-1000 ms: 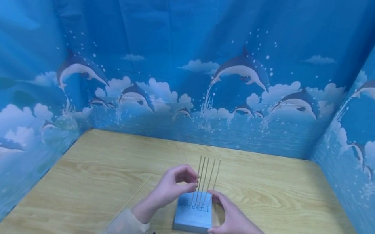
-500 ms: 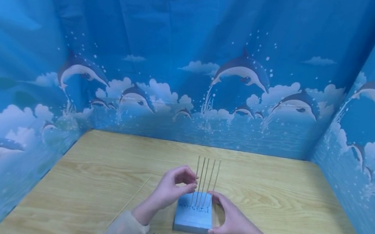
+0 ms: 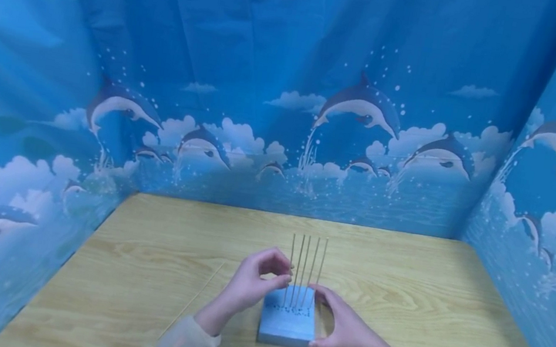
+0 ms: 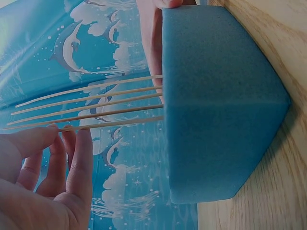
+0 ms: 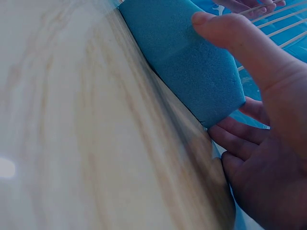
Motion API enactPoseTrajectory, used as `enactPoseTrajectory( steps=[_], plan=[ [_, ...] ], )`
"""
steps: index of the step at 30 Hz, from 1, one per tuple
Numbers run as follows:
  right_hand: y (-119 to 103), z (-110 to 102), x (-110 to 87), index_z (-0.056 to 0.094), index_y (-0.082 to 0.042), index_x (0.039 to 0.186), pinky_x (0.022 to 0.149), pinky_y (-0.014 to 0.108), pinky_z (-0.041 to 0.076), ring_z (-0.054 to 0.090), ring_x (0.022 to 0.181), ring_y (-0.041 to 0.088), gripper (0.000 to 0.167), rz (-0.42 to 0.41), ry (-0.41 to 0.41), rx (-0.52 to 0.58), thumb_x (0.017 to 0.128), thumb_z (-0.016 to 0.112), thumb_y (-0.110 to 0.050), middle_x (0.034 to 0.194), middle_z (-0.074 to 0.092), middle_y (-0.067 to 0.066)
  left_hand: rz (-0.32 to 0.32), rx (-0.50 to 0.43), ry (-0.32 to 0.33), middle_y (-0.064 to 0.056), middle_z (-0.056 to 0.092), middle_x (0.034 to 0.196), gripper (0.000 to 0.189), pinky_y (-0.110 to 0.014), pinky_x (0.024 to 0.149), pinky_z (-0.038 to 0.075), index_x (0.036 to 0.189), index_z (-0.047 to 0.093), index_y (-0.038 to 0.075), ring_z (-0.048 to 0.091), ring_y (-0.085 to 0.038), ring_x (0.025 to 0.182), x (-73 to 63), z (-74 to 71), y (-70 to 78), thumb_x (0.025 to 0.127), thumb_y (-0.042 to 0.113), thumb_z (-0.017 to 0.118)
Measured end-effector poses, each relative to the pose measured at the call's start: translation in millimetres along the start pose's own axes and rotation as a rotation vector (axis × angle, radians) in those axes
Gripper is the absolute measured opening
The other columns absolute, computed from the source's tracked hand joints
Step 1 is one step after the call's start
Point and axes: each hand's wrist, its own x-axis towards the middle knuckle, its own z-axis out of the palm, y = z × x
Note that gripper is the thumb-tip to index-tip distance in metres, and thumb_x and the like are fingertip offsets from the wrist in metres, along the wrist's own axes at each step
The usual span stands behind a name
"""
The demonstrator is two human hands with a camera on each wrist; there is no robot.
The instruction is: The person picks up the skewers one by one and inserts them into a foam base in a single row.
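Note:
A blue foam block lies on the table, its top pricked with small holes. Several thin wooden sticks stand in a row in it. My left hand pinches the leftmost stick between thumb and fingertips, above the block. That stick's lower end meets the block's top. On the block's right side, my right hand grips it, thumb at the near corner and fingers at the far one. In the right wrist view, the thumb presses the foam.
One loose stick lies on the wooden table, left of the block and beside the left forearm. A blue dolphin-print curtain encloses the back and sides of the table.
The top of the leftmost stick has shifted slightly left, so it leans less toward the others. The left hand has moved barely; the right hand and the block keep their place.

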Motion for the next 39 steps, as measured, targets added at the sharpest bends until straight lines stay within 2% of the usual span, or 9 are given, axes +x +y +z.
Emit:
enactPoseTrajectory(
  steps=[4,10,14,23,32,36,39],
  plan=[
    [-0.5,0.1,0.4,0.035,-0.005,0.149,0.114,0.058,0.036,0.051,0.133,0.031,0.114,-0.005,0.003,0.008,0.059,0.09,-0.048,0.145,0.053,0.012,-0.006,0.004,-0.004,-0.004,0.07,0.1,0.017,-0.031,0.09,0.059,0.104,0.067,0.011,0.066,-0.016,0.097,0.4,-0.4,0.9,0.088,0.008,0.072],
    [-1.3,0.0,0.4,0.035,-0.005,0.15,0.114,0.057,0.035,0.05,0.133,0.031,0.113,0.0,-0.006,0.014,0.06,0.09,-0.047,0.146,0.052,0.012,-0.008,-0.019,-0.002,-0.008,0.07,0.102,0.019,-0.028,0.087,0.06,0.105,0.066,0.007,0.067,-0.019,0.097,-0.9,-0.7,-0.2,0.087,0.006,0.072],
    [-2.0,-0.4,0.0,0.035,-0.004,0.15,0.115,0.058,0.034,0.049,0.135,0.031,0.114,0.006,-0.01,0.021,0.06,0.09,-0.047,0.147,0.051,0.011,-0.015,-0.005,0.0,-0.005,0.071,0.102,0.02,-0.026,0.088,0.058,0.106,0.066,0.008,0.066,-0.017,0.098,-1.0,-0.2,-0.1,0.087,0.01,0.073],
    [-2.4,-0.1,0.1,0.034,-0.006,0.151,0.116,0.057,0.032,0.047,0.137,0.03,0.113,0.007,-0.019,0.034,0.061,0.089,-0.047,0.15,0.048,0.009,-0.023,0.01,0.003,-0.003,0.071,0.1,0.018,-0.028,0.089,0.058,0.103,0.068,0.013,0.067,-0.016,0.097,-1.8,0.9,2.8,0.087,0.01,0.074],
    [-1.6,-0.2,-0.5,0.034,-0.005,0.15,0.115,0.057,0.033,0.049,0.135,0.031,0.113,0.005,-0.019,0.034,0.061,0.089,-0.048,0.149,0.048,0.011,-0.07,-0.009,0.018,-0.003,0.071,0.101,0.021,-0.027,0.086,0.06,0.106,0.068,0.015,0.067,-0.018,0.1,-2.4,2.6,5.3,0.086,0.012,0.075],
    [-2.1,-0.7,-0.5,0.034,-0.005,0.15,0.115,0.059,0.034,0.049,0.135,0.033,0.114,0.021,-0.02,0.025,0.061,0.088,-0.05,0.149,0.048,0.014,-0.052,0.017,0.03,-0.001,0.071,0.101,0.023,-0.029,0.089,0.058,0.107,0.068,0.016,0.066,-0.015,0.098,-1.1,2.5,4.1,0.086,0.014,0.075],
    [-3.3,-1.6,-0.1,0.034,-0.005,0.151,0.115,0.059,0.033,0.048,0.135,0.034,0.115,0.033,-0.021,0.022,0.061,0.088,-0.051,0.149,0.047,0.015,-0.015,0.039,0.037,-0.002,0.071,0.101,0.025,-0.034,0.092,0.058,0.109,0.068,0.014,0.067,-0.014,0.095,0.4,0.4,3.2,0.085,0.011,0.075]
  ],
)
